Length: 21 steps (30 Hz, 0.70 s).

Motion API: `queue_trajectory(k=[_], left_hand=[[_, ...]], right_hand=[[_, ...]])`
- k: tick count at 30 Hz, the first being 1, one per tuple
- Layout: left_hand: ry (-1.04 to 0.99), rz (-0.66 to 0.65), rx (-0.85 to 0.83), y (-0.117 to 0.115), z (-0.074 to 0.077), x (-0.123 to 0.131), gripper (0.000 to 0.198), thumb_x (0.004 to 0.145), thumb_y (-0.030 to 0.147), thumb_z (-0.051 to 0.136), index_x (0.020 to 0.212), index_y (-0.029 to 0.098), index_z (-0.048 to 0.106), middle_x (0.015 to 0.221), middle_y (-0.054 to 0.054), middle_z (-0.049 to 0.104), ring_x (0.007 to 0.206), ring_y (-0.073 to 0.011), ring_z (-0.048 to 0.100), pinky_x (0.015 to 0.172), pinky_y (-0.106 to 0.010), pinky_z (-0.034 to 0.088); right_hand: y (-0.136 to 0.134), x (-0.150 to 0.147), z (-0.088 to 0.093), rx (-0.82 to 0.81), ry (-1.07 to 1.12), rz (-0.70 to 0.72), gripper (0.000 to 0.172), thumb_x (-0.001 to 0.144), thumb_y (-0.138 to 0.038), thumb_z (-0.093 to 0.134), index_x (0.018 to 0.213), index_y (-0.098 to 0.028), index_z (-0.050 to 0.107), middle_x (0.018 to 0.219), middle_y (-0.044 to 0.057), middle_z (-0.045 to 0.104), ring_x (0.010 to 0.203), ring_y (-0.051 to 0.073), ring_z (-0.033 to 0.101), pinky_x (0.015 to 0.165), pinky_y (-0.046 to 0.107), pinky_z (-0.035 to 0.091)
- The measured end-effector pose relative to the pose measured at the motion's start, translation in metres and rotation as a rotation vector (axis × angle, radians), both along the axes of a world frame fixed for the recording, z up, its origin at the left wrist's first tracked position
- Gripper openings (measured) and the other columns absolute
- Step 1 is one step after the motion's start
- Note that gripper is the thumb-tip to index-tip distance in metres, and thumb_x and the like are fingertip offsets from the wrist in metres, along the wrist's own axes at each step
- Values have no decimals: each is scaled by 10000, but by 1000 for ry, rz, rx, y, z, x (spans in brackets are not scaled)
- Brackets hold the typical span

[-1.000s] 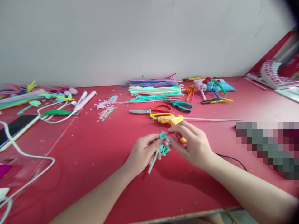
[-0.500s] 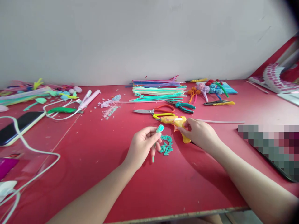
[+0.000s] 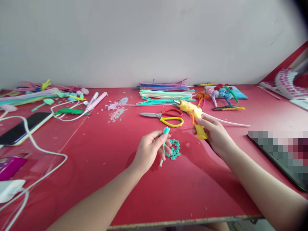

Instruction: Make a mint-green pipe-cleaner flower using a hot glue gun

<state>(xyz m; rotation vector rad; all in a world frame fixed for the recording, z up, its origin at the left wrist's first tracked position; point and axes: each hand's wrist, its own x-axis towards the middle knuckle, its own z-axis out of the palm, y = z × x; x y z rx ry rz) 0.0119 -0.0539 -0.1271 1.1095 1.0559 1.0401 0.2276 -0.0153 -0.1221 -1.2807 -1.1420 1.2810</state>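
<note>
Between the thumb and fingers of my left hand [image 3: 150, 146] is a teal pipe-cleaner flower [image 3: 166, 130], its pale green stem hanging down below my fingers. My right hand [image 3: 215, 131] is wrapped round the handle of a yellow hot glue gun [image 3: 192, 110], lifted off the table with its nozzle pointing left and up. A clear glue stick [image 3: 227, 122] trails out of its back. Just right of my left fingers lies a small heap of short teal pipe-cleaner pieces [image 3: 176, 150]. Scissors [image 3: 166, 117] with red and yellow handles lie beyond my left hand.
Bundles of pipe cleaners [image 3: 166, 93] lie near the wall. Finished pipe-cleaner flowers [image 3: 213, 93] and pliers [image 3: 228, 108] are to their right. Fluff scraps [image 3: 116, 107], a pink curling iron [image 3: 97, 102], a phone [image 3: 26, 128] and a white cable [image 3: 48, 154] occupy the left side.
My right hand has closed round the glue gun's handle and raised it from the table, its nozzle now higher. My left hand still holds the teal flower in nearly the same place.
</note>
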Motion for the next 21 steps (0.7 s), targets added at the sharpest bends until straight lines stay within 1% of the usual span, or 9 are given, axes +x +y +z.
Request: queue_trajectory(k=[3, 5, 7, 9, 11, 13, 16, 18, 21], left_hand=[[-38, 16, -13, 1, -2, 0, 265, 836, 382, 589, 883, 124, 623, 692, -22, 625, 539, -133, 631, 373, -189, 461], [-52, 26, -22, 2, -4, 0, 262, 839, 381, 589, 888, 126, 620, 707, -26, 631, 560, -142, 645, 380, -189, 470], [-59, 33, -36, 3, -5, -1, 257, 836, 379, 596, 881, 127, 616, 716, -29, 636, 571, -146, 652, 385, -186, 475], [-74, 40, -53, 4, -5, -1, 249, 833, 374, 601, 865, 127, 612, 713, -28, 636, 568, -144, 653, 386, -183, 474], [-95, 46, -69, 5, -6, -2, 245, 835, 367, 599, 846, 122, 609, 712, -32, 639, 559, -140, 651, 389, -181, 472], [-120, 54, -76, 6, -7, -2, 242, 840, 358, 591, 849, 118, 607, 720, -42, 650, 560, -144, 653, 394, -185, 473], [-149, 59, -73, 6, -6, -2, 234, 844, 344, 583, 882, 115, 610, 728, -53, 665, 568, -156, 661, 400, -198, 480], [-158, 62, -68, 6, -5, -2, 232, 846, 338, 581, 889, 112, 613, 721, -55, 667, 568, -160, 663, 397, -198, 479], [-175, 63, -66, 6, -5, -2, 231, 850, 338, 577, 872, 111, 617, 706, -54, 669, 566, -157, 664, 393, -189, 471]], right_hand=[[-2, 2, 1, -129, 135, 72, 240, 727, -367, 666, 805, -176, 543, 653, -3, 555, 549, 127, 534, 519, 248, 434], [-3, 1, 0, -187, 220, 129, 220, 706, -315, 681, 805, -164, 554, 677, 4, 566, 563, 121, 541, 523, 241, 443], [-5, 0, 0, -197, 280, 198, 211, 688, -256, 682, 843, -165, 572, 731, 14, 593, 563, 113, 542, 497, 231, 434], [-8, -3, 2, -175, 283, 295, 187, 714, -238, 656, 870, -167, 582, 740, 21, 610, 502, 97, 502, 439, 222, 386], [-12, -5, 3, -143, 230, 362, 151, 765, -268, 634, 860, -163, 583, 707, 15, 606, 441, 73, 429, 408, 219, 325], [-16, -6, 3, -103, 144, 375, 172, 798, -322, 631, 840, -161, 587, 678, 3, 594, 437, 64, 400, 427, 222, 314], [-20, -9, 1, -34, -37, 354, 274, 824, -433, 605, 829, -159, 619, 677, 13, 596, 540, 103, 490, 501, 237, 375], [-23, -10, 1, 29, -143, 335, 344, 823, -497, 582, 816, -157, 635, 721, 36, 617, 633, 138, 549, 565, 257, 421], [-27, -11, 1, 88, -208, 295, 403, 802, -556, 572, 785, -157, 625, 724, 39, 614, 658, 154, 569, 605, 277, 445]])
